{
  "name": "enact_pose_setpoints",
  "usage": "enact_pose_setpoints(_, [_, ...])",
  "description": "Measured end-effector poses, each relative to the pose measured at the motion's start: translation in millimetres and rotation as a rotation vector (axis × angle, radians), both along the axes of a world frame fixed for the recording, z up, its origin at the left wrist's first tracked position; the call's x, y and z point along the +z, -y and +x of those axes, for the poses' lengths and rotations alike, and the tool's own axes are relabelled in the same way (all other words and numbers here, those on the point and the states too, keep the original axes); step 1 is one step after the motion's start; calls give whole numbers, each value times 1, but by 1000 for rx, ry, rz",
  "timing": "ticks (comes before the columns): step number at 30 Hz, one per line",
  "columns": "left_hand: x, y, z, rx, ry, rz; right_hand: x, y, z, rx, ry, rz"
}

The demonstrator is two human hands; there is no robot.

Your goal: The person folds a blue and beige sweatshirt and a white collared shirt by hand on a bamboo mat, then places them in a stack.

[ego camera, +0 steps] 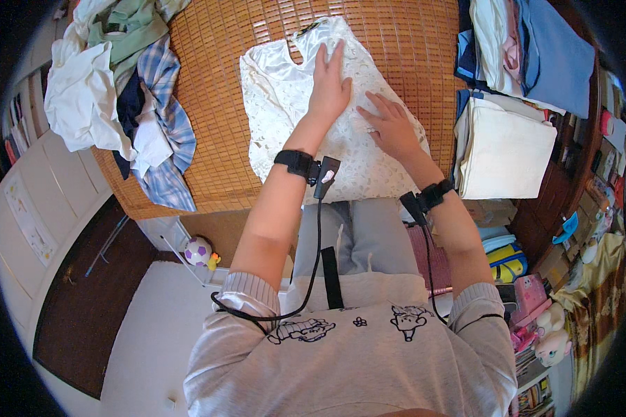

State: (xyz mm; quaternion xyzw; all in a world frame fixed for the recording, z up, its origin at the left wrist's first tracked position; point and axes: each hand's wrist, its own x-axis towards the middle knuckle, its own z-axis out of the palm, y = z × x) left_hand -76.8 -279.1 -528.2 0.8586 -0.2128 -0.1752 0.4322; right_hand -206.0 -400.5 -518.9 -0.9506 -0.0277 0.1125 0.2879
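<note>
A white lace garment [276, 109] with a shiny lining lies spread on the woven bamboo mat [219, 104], its neckline at the far end. My left hand [331, 86] rests flat on it near the neckline, fingers apart and pointing away from me. Lower and to the right, my right hand [391, 125] lies on the lace near the garment's right edge, fingers spread. Neither hand grips the cloth visibly. The garment's near edge reaches the mat's front edge, by my lap.
Loose clothes, among them a blue plaid garment [161, 104] and a white one [78, 94], are heaped on the left. At the right stand folded stacks, with a cream cloth [506, 148] and a blue one [558, 57] on top. Black cables [313, 260] hang from both wrist straps.
</note>
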Motion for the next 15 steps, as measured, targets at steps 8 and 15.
enact_pose_setpoints(8, [-33,-11,8,-250,371,533,-12,-15,-8,15,-81,-81])
enact_pose_setpoints(15, [-24,-14,-4,-267,349,470,-14,-13,-11,64,-102,-95])
